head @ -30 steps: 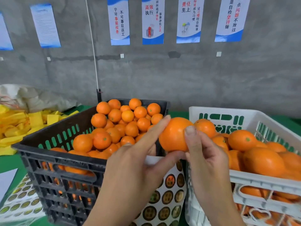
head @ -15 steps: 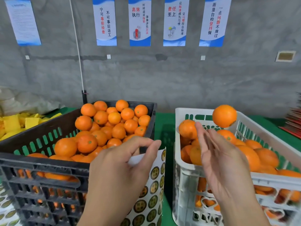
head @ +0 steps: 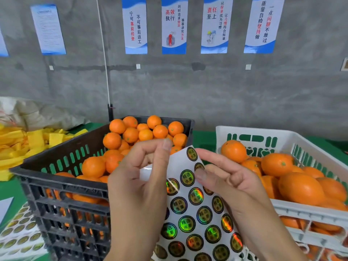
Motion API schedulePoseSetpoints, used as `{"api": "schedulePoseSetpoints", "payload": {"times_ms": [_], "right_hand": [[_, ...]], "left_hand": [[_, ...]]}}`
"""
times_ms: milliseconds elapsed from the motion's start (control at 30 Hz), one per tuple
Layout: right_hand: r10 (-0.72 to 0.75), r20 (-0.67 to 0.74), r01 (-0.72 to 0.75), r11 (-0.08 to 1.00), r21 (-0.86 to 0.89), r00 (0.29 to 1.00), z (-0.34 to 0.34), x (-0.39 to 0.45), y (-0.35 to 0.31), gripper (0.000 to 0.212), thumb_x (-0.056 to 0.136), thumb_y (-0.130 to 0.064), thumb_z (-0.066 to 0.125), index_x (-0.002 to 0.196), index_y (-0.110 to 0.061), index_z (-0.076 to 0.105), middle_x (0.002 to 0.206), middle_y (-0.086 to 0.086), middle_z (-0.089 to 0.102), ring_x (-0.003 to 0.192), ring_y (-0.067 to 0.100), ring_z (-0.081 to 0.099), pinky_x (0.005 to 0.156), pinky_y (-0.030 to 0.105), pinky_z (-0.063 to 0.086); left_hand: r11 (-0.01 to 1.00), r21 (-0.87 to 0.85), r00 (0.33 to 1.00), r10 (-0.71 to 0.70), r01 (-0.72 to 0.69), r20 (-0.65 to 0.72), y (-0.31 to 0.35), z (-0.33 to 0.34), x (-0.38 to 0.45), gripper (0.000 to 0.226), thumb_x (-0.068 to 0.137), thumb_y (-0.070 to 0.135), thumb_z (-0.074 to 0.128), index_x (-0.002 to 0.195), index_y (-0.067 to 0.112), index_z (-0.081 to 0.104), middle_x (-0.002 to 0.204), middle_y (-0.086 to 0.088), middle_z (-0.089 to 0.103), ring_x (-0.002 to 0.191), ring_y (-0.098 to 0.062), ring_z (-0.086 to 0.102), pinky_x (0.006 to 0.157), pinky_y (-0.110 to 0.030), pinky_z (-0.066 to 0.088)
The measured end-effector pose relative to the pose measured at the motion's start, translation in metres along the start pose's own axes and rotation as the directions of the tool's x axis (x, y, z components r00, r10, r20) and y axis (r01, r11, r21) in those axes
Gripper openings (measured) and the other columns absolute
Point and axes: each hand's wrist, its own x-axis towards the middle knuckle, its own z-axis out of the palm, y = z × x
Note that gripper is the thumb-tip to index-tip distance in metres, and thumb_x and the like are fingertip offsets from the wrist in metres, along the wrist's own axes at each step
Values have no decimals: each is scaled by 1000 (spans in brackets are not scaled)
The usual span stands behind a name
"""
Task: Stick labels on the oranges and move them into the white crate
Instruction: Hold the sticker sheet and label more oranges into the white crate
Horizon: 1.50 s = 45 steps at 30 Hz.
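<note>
Oranges [head: 301, 187] now fill the white crate [head: 308, 213] with the last one released, and the right hand [head: 231, 183], fingers loosely parted, has returned to pick at the label sheet [head: 197, 210] the left hand [head: 139, 187] grips, starting another cycle.

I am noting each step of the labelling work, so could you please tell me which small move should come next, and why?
Probably peel one round holographic label off the white sticker sheet. The left hand holds the sheet's top edge, the right hand has its thumb on the sheet beside that label, and neither hand holds an orange.
</note>
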Motion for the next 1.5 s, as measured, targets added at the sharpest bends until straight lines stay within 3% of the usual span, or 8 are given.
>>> {"api": "schedulePoseSetpoints", "payload": {"times_ms": [200, 467, 600, 733, 867, 967, 1267, 1500], "right_hand": [[-172, -76, 157, 974, -166, 982, 1, -5, -6, 46, 78, -14, 79, 123, -22, 72, 111, 10, 77, 103, 26, 75, 80, 21, 59], [-326, -37, 259, 811, -524, 945, 8, -12, -6, 42, 95, -28, 57, 135, -41, 56, 99, -17, 77, 102, -5, 68, 85, 1, 43], [-357, -4, 278, 734, -620, 934, 11, -14, -3, 41, 99, -37, 49, 132, -60, 50, 98, -15, 74, 94, 9, 67, 81, 12, 51], [-379, 61, 311, 645, -698, 923, 14, -16, -1, 37, 105, -47, 41, 138, -64, 39, 103, -15, 72, 87, 27, 66, 85, 45, 51], [-469, 142, 418, 561, -715, 872, 14, -14, 5, 44, 108, -38, 40, 149, -51, 32, 104, -16, 71, 88, 7, 68, 77, 20, 53], [-493, 178, 450, 515, -729, 852, 16, -11, 7, 48, 108, -30, 41, 153, -41, 28, 107, -18, 70, 100, -1, 66, 87, 6, 45], [-504, 157, 443, 519, -731, 849, 18, -9, 10, 45, 106, -43, 40, 149, -50, 30, 100, -11, 68, 78, 23, 64, 71, 37, 51], [-499, 154, 436, 519, -735, 853, 18, -8, 13, 41, 108, -38, 41, 144, -55, 33, 87, -1, 61, 72, 22, 60, 68, 36, 49]], "left_hand": [[957, 217, 949, 127, -194, 288, -7, -12, 4, 22, 96, 33, 66, 114, 37, 78, 131, 13, 60, 110, -14, 66, 87, -26, 53], [904, 339, 899, 100, -262, 426, -2, -10, 1, 29, 97, 40, 62, 124, 36, 74, 123, 22, 67, 114, -7, 64, 86, -45, 54], [926, 303, 895, 73, -225, 439, 3, -8, -3, 30, 97, 45, 60, 123, 39, 73, 120, 28, 68, 112, 3, 62, 88, -35, 53], [988, 146, 910, -9, -56, 414, 3, -10, -1, 27, 92, 43, 65, 113, 34, 78, 107, 25, 73, 103, -4, 70, 85, -32, 57], [998, 69, 921, -25, -2, 389, 3, -18, 3, 15, 100, 36, 67, 101, 30, 81, 90, 19, 76, 91, -2, 72, 71, -13, 52], [997, 74, 915, -26, -4, 402, 0, -21, 4, 17, 100, 35, 65, 97, 29, 81, 85, 14, 76, 86, -7, 73, 66, -15, 53], [997, 69, 889, -15, -19, 457, -6, -29, 8, 23, 92, 42, 67, 110, 35, 80, 93, 20, 77, 89, -5, 74, 75, -18, 56], [1000, 13, 889, -9, 3, 458, -9, -29, 7, 20, 100, 37, 61, 108, 39, 79, 93, 15, 78, 86, -9, 75, 72, -35, 59]]}}
